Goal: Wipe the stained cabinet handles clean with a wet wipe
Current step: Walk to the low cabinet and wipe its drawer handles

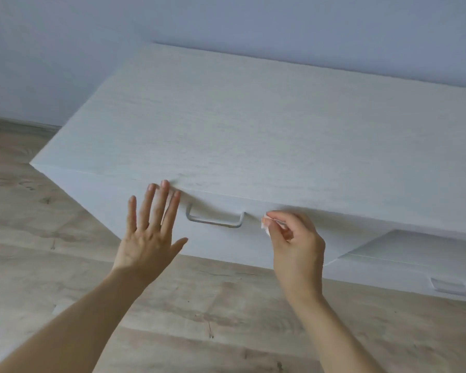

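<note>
Beside the metal handle (215, 219), the right hand (293, 238) pinches a wet wipe (265, 224).

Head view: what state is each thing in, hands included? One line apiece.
Left hand: open, fingers spread, holding nothing, left of the handle.
Right hand: pinched shut on the wet wipe.
Wet wipe: crumpled small, just right of the handle.
Near handle: not touched by either hand.
Far handle: untouched.
Cabinet: front closed.
</note>
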A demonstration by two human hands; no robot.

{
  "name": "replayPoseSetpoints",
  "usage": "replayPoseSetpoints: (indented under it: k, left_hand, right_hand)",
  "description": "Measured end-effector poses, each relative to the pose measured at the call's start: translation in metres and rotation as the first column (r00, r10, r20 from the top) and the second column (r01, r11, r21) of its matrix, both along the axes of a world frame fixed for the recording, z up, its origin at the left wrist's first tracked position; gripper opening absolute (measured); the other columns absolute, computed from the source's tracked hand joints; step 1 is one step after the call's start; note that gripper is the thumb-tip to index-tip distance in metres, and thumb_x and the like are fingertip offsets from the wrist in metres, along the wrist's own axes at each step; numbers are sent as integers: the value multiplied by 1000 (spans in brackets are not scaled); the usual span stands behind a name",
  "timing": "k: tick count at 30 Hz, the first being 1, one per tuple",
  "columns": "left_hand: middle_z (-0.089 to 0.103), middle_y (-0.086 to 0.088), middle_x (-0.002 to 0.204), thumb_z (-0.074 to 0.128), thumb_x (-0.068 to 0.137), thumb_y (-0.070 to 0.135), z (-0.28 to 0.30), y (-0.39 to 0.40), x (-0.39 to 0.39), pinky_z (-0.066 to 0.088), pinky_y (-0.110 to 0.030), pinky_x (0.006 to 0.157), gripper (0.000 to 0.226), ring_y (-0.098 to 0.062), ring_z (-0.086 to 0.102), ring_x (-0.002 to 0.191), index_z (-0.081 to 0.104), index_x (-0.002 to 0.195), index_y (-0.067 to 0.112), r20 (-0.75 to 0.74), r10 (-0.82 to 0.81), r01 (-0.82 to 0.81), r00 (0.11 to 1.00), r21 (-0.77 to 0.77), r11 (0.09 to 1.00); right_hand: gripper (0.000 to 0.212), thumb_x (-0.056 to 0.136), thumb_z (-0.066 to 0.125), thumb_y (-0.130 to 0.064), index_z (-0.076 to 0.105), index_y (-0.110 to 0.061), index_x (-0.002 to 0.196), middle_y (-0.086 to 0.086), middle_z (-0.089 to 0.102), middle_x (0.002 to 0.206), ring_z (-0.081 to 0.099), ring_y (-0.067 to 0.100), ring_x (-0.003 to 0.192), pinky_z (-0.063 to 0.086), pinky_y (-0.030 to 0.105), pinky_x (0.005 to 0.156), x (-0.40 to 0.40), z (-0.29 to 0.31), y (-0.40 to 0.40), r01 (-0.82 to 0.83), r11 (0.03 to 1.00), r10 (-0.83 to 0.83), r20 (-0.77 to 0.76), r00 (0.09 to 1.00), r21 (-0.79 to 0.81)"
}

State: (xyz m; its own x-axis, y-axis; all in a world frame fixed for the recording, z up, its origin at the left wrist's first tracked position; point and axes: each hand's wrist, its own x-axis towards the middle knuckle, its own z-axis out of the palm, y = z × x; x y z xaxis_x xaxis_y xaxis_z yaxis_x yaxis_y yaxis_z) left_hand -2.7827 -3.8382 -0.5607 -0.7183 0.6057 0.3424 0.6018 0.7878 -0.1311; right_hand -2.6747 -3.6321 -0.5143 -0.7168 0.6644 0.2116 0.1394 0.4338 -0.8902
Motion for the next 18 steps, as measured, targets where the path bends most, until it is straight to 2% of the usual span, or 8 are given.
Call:
replayPoseSetpoints:
  k: [2, 6, 9, 11, 13, 15, 18]
  left_hand:
    - [-18, -16, 156, 48, 86, 57, -36, 9, -16, -4, -51, 117, 101, -35, -11, 144, -11, 150, 6, -106, -7, 20, 994, 118, 993]
    - [-4, -24, 151, 35, 86, 63, -89, 29, -39, -5, -54, 113, 97, -46, -1, 137, -12, 150, 7, -263, -26, 99, 965, 269, 958]
    - [-1, -27, 149, 32, 87, 69, -106, 37, -53, -11, -52, 113, 96, -48, -3, 135, -4, 150, 5, -307, -25, 144, 951, 372, 917]
    - [1, -28, 148, 31, 87, 72, -110, 42, -60, -15, -48, 113, 96, -49, -4, 135, 4, 148, 2, -343, -24, 176, 939, 420, 890]
    - [2, -26, 149, 33, 84, 75, -113, 45, -68, -16, -46, 113, 98, -40, -11, 141, 5, 147, 5, -385, -27, 220, 923, 466, 857]
    - [3, -22, 150, 37, 82, 77, -116, 46, -72, -14, -46, 114, 99, -24, -17, 144, 4, 148, 10, -424, -15, 250, 906, 505, 826]
    - [8, -18, 152, 40, 81, 78, -118, 45, -76, -9, -45, 116, 99, -18, -14, 145, 8, 149, 13, -473, 15, 270, 881, 529, 805]
  right_hand:
    - [13, 83, 67, 0, 71, -12, 84, -3, 64, 85, 62, 4, 74, 45, 10, 66, -6, -26, -2, 16, 997, -4, -137, 991, 82]
    - [10, 84, 64, -1, 71, -7, 87, -2, 60, 86, 59, 5, 76, 44, 11, 65, -17, -69, -9, 40, 963, 55, -337, 940, 268]
    - [12, 83, 63, 0, 71, -6, 89, -2, 59, 86, 58, 0, 78, 42, 7, 68, -26, -92, -13, 80, 955, 63, -458, 887, 287]
    - [13, 83, 64, 0, 71, -7, 90, -3, 59, 86, 59, -2, 78, 44, 9, 69, -34, -100, -15, 94, 962, 58, -527, 848, 256]
    - [14, 84, 64, -1, 72, -9, 92, -6, 60, 87, 59, -2, 77, 45, 11, 67, -40, -105, -18, 112, 965, 46, -572, 819, 238]
    - [17, 85, 64, -1, 71, -14, 94, -11, 61, 88, 58, -3, 71, 45, 13, 64, -45, -106, -22, 100, 978, 31, -606, 795, 181]
    - [15, 88, 62, -9, 71, -20, 94, -11, 63, 88, 60, -7, 72, 48, 14, 61, -44, -106, -32, 82, 991, 2, -630, 777, 105]
